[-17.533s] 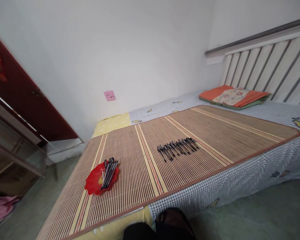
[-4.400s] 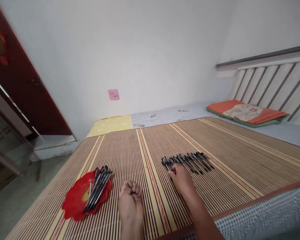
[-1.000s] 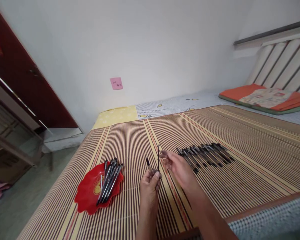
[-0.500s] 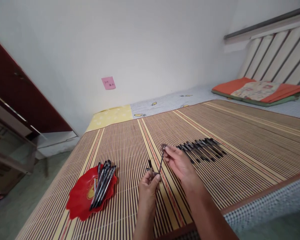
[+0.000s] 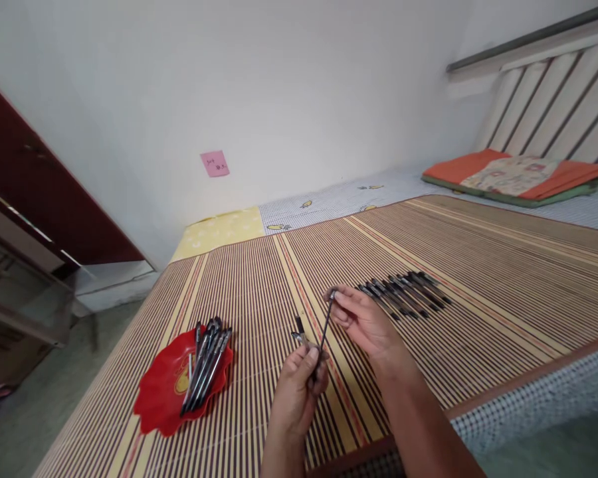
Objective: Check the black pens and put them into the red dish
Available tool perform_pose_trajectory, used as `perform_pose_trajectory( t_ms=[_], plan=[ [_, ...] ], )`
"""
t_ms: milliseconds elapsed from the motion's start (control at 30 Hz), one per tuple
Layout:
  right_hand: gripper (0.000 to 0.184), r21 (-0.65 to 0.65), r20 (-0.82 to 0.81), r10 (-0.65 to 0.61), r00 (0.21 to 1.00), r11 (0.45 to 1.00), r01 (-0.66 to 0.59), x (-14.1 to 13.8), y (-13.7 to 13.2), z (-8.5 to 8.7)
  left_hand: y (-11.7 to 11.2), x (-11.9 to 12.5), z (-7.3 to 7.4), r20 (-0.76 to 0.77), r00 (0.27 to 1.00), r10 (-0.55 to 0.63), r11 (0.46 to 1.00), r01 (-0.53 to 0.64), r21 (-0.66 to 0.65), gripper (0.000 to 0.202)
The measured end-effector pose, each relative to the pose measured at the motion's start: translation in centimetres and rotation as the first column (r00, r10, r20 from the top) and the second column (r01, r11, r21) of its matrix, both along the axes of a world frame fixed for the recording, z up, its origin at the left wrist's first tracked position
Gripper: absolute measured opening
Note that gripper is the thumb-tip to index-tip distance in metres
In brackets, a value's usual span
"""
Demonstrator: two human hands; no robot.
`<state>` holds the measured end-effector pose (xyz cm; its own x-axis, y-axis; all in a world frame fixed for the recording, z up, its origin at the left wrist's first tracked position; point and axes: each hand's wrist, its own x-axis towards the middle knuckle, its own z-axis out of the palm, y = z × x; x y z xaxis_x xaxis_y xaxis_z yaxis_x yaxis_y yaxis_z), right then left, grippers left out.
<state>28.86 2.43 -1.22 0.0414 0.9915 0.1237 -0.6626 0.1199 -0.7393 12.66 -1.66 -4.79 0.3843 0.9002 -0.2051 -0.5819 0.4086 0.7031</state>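
Note:
My two hands meet over a striped bamboo mat on a bed. My left hand is closed round the lower end of a thin dark pen and also holds a short dark cap piece that sticks up beside it. My right hand pinches the pen's upper tip. Just right of my right hand lies a row of several dark pens. To the left, a red scalloped dish holds a bundle of several more pens.
A white wall with a pink sticky note runs behind the bed. An orange folded pillow lies by the slatted headboard. A dark red door and floor are at left. The bed's front edge shows checked sheet.
Since a second ago my right hand has taken hold of the pen's upper tip, and the pen has tilted rightwards. My left hand has sunk slightly towards me.

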Motion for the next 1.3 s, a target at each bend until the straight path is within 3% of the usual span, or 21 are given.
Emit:
perform_pose_trajectory(
  t_ms=[133, 233, 633, 767, 900, 1000, 1300],
  plan=[
    [0.016, 0.022, 0.056, 0.006, 0.998, 1.0, -0.007, 0.4, -0.2, -0.1, -0.2, -0.1, 0.2, 0.083, 0.993, -0.085, 0.996, 0.086, -0.01, 0.034],
    [0.014, 0.031, 0.103, -0.005, 0.995, 1.0, 0.002, 0.4, -0.5, 0.1, -0.2, -0.1, 0.3, 0.101, 0.992, -0.08, 0.997, 0.077, 0.027, 0.033],
    [0.019, 0.013, 0.176, 0.051, 0.983, 0.998, -0.054, -0.2, -1.2, 1.6, -0.1, 0.0, -0.1, -0.177, 0.956, 0.232, 0.963, -0.2, 0.181, 0.037],
    [0.021, 0.01, 0.123, -0.052, 0.991, 0.999, 0.052, -0.3, -1.0, 1.6, 0.0, -0.2, -0.1, -0.304, 0.923, 0.236, 0.944, -0.143, 0.299, 0.032],
    [0.023, 0.01, 0.003, -0.239, 0.971, 0.971, 0.239, 0.3, -0.8, 1.7, 0.0, -0.1, -0.1, -0.363, 0.897, 0.253, 0.917, -0.103, 0.386, 0.048],
    [0.022, 0.02, -0.057, -0.341, 0.938, 0.939, 0.343, 0.8, -1.1, 2.3, -0.2, -0.1, 0.2, -0.441, 0.858, 0.264, 0.904, -0.061, 0.423, 0.048],
    [0.019, 0.085, -0.033, -0.418, 0.908, 0.904, 0.42, 0.6, -2.3, 4.3, -0.5, 0.2, 1.2, -0.478, 0.835, 0.272, 0.883, -0.019, 0.469, 0.047]
  ],
)
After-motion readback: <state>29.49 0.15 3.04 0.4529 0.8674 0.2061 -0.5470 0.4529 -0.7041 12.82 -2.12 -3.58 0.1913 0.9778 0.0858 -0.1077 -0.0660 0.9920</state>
